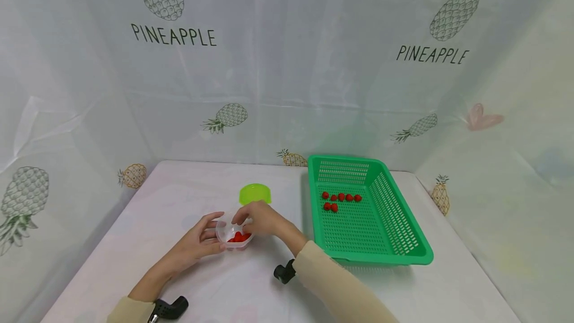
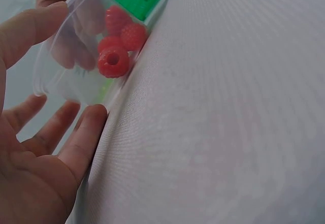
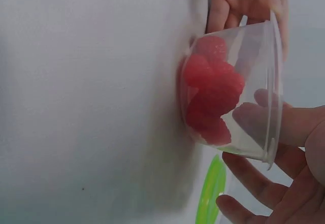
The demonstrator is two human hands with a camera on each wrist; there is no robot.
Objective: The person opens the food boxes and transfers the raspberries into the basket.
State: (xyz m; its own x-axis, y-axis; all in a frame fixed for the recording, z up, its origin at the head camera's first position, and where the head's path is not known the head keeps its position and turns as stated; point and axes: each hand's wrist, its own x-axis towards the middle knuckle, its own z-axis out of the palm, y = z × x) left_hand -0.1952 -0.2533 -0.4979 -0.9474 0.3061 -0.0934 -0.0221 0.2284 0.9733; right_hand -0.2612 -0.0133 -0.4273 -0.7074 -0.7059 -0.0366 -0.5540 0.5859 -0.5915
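Beige-sleeved, the left hand (image 1: 199, 242) curves its spread fingers round a clear plastic tub (image 1: 235, 245), thumb at the rim; raspberries (image 2: 113, 61) lie in the bottom. Behind sits a lime-green lid (image 1: 254, 192). The right hand (image 1: 264, 219) dips in over the rim, fingers apart, nothing seen between them. Farther right, a green perforated basket (image 1: 376, 258) holds seven red berries (image 1: 342, 197). This looks like the filling step; the next move probably calls for lifting the right hand clear.

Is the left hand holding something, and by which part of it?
The left hand holds the tub by its side wall, up to the rim.
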